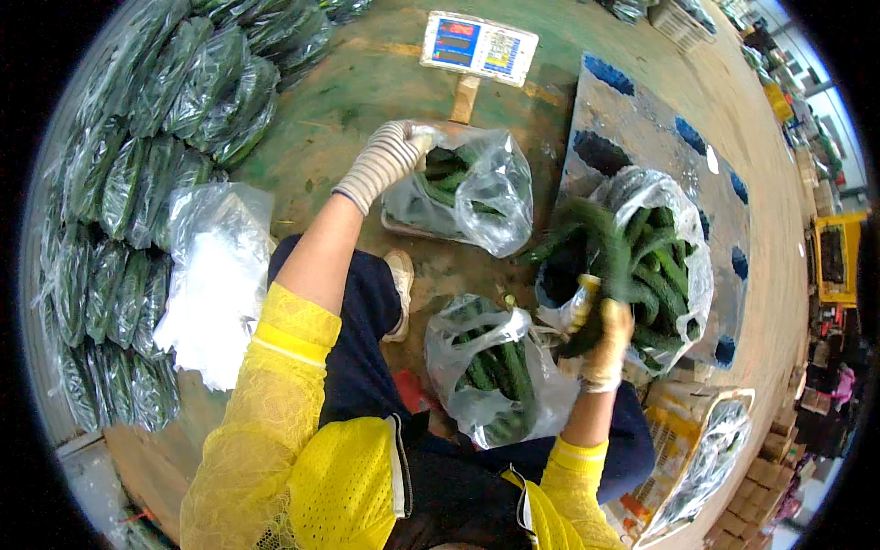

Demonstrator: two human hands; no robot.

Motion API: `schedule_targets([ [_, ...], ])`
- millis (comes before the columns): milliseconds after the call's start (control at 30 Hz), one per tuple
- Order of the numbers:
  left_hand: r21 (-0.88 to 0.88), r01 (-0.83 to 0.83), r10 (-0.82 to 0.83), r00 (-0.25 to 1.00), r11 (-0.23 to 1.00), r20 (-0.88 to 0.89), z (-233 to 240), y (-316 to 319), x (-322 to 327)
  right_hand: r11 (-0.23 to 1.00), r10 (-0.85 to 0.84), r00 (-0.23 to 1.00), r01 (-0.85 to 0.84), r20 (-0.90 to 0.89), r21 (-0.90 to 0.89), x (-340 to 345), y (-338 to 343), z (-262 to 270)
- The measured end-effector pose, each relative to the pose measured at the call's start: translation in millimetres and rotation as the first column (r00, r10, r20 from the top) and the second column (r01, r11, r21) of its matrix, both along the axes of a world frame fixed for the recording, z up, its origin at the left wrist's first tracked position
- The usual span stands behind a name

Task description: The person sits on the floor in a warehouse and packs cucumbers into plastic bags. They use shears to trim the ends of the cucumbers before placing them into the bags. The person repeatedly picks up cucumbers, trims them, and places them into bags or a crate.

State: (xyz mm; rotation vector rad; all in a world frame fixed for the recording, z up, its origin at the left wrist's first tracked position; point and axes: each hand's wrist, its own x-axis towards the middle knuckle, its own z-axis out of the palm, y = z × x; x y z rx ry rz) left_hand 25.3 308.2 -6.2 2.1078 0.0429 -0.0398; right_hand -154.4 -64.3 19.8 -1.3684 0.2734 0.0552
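My left hand [388, 159], in a striped knit glove, pinches the rim of a clear plastic bag [500, 223] that lies on the platform of a digital scale [478, 48]. Inside that bag are dark green cucumbers [440, 184]. My right hand [608, 337], also gloved, grips cucumbers [605, 240] blurred by motion; how many cannot be told. They are just left of a large plastic bag [700, 289] full of cucumbers [663, 268]. Nearer my body, a third open bag [450, 395] holds more cucumbers [491, 368].
Filled bags of cucumbers [130, 185] are stacked along the left. A pile of white and clear plastic bags [213, 295] lies beside my leg. The large bag rests on a worn pallet [729, 227] with blue-edged holes. A crate [660, 454] stands at lower right.
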Motion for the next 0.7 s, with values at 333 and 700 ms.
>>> schedule_targets([
  [333, -0.676, -0.210, 0.067, 0.971, 0.706, -0.231, 46, 21, -31, 0.729, 0.658, 0.733, -0.563, -0.172, 0.389, 215, 170, -86],
  [700, -0.725, -0.330, 0.198, 0.944, 0.605, -0.265, 46, 28, -9, -0.275, 0.854, 0.370, -0.274, -0.365, -0.922, 208, 242, -124],
])
